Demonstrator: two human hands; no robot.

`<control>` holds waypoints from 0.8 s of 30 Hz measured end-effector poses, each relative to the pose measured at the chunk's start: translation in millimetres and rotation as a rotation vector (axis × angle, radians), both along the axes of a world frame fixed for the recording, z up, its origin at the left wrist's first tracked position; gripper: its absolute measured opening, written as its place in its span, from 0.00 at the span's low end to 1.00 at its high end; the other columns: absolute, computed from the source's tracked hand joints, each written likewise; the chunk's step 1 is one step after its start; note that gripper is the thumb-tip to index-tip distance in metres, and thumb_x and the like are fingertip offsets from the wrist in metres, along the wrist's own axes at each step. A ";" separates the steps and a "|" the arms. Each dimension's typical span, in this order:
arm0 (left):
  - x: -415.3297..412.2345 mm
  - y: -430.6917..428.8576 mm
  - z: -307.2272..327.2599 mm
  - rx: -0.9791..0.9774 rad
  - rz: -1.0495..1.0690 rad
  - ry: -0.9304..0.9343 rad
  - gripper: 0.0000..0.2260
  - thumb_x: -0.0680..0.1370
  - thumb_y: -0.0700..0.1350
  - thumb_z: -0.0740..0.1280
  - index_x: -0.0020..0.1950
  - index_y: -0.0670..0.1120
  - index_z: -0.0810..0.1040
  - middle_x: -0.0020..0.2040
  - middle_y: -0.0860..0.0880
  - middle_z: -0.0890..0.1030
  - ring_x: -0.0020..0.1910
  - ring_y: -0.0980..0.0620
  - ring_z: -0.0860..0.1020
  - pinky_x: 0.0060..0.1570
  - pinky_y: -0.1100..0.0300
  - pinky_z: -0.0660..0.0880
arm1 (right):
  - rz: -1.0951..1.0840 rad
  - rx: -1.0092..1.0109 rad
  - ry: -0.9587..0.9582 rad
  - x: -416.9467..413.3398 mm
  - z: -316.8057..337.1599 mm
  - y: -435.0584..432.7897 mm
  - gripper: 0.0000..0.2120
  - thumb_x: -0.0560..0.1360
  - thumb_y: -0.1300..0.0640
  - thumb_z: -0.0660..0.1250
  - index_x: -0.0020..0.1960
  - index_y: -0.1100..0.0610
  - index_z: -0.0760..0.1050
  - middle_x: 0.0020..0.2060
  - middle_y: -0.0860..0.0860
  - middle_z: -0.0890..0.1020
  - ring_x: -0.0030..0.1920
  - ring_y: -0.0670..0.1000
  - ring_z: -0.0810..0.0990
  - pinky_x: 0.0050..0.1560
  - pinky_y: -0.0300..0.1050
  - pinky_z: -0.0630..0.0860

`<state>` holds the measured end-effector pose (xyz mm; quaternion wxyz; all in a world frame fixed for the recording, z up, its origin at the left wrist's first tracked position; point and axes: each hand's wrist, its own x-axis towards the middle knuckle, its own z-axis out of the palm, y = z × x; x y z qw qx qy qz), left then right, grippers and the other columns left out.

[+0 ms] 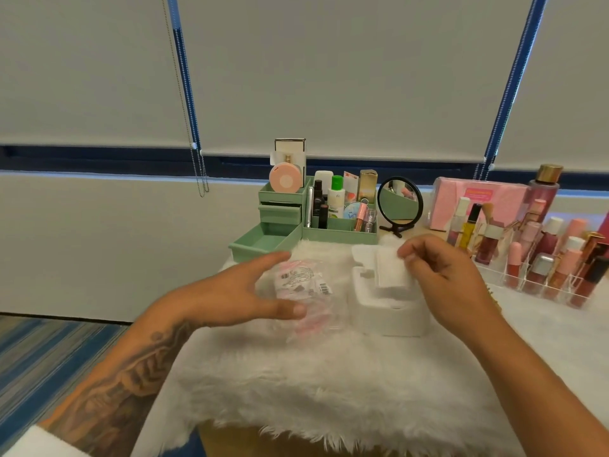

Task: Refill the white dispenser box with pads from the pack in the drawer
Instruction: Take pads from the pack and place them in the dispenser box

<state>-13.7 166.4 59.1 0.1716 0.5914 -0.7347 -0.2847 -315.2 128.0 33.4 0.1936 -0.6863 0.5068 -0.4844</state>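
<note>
Left hand is seen over the fur mat on the worktop. Its fingers are straight and spread, and its thumb is laid at the near edge of the pack. No grip is made on it.

The pack is a clear bag with pink print and barcode labels. It is laid flat on the mat, between the left hand and the box, out of the drawer. What is in it cannot be made out.

Behind the pack, the drawer is seen pulled out from the foot of the green organiser. In the organiser's top tray a pink compact and a carton are held. In its right bay, bottles and tubes are stood upright.

The box is stood on the mat just right of the pack, with its lid swung open to the rear. A stack of white pads is held over the opening, its lower edge at the rim. The stack is pinched at its top right corner by the right hand, with fingers and thumb curled.

Further right a round mirror and a pink package are noted. A clear rack is filled with lip tubes and bottles.
</note>
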 end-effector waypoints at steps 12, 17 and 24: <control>-106.8 -14.8 -33.4 -0.477 -0.232 -0.188 0.27 0.76 0.61 0.70 0.73 0.55 0.72 0.73 0.57 0.71 0.74 0.58 0.62 0.75 0.53 0.62 | -0.074 0.020 0.465 -13.8 -11.0 -5.1 0.04 0.74 0.52 0.69 0.44 0.42 0.78 0.48 0.43 0.77 0.51 0.49 0.73 0.44 0.44 0.66; -103.3 -18.9 -42.4 -0.535 -0.229 -0.274 0.22 0.79 0.57 0.67 0.71 0.54 0.74 0.72 0.58 0.73 0.75 0.56 0.60 0.75 0.51 0.61 | -0.076 -0.190 0.547 -21.5 -24.7 -6.8 0.11 0.78 0.44 0.64 0.49 0.47 0.82 0.51 0.42 0.77 0.55 0.47 0.72 0.48 0.43 0.67; -83.0 -21.2 -42.8 -0.502 -0.222 -0.239 0.19 0.78 0.58 0.67 0.70 0.60 0.76 0.72 0.64 0.72 0.75 0.59 0.60 0.74 0.52 0.62 | 0.128 -0.378 0.700 -19.0 -32.7 3.0 0.19 0.79 0.37 0.58 0.47 0.48 0.83 0.45 0.39 0.83 0.47 0.42 0.79 0.61 0.47 0.67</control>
